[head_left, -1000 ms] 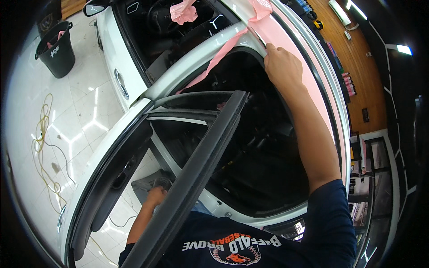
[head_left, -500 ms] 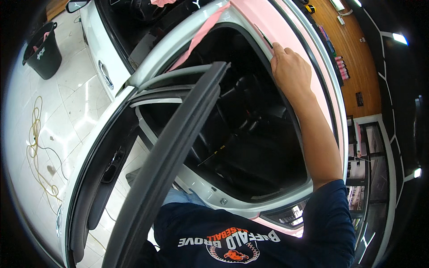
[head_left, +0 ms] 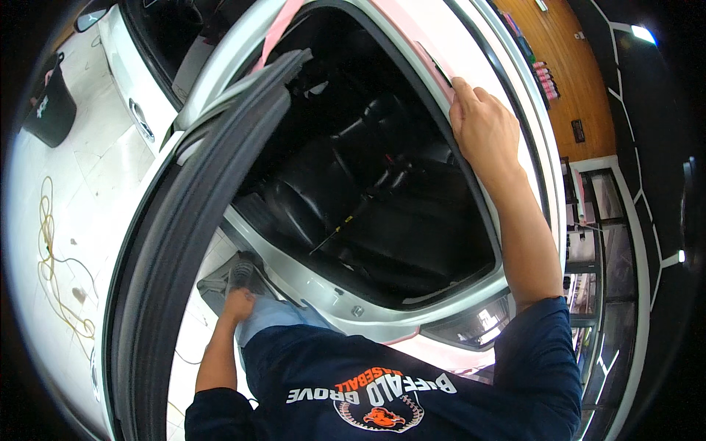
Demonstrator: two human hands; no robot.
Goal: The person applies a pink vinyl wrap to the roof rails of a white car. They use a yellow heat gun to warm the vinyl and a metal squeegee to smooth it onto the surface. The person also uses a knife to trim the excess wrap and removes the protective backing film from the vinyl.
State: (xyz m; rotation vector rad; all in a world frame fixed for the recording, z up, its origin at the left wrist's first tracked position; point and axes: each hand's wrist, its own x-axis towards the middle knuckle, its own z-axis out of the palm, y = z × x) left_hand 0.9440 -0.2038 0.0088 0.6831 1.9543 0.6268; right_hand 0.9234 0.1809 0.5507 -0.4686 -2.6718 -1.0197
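High on the white car's roof edge, my right hand [head_left: 485, 125] is closed, thumb and forefinger at the lower end of a slim dark strip-like thing [head_left: 434, 65]. I cannot make out its kind. Pale pink film [head_left: 401, 26] lines the roof edge above the rear door opening. My left hand [head_left: 239, 305] hangs low beside my jeans [head_left: 279, 316], near the door sill; its fingers are partly hidden. The open rear door [head_left: 198, 191], with its dark window frame, stands to my left. A loose pink strip [head_left: 278, 33] hangs over the pillar at the front of the opening.
Inside the car are black seats [head_left: 294, 198] and a thin yellow-handled rod [head_left: 334, 234]. On the tiled floor lie a yellow cord [head_left: 50, 257] and a black bucket [head_left: 53, 114]. Shelves [head_left: 588, 257] stand beyond the car at right.
The rear door has swung further out to the left. My left hand has come into view beside my leg. My right hand stays at the roof edge, while the view has shifted.
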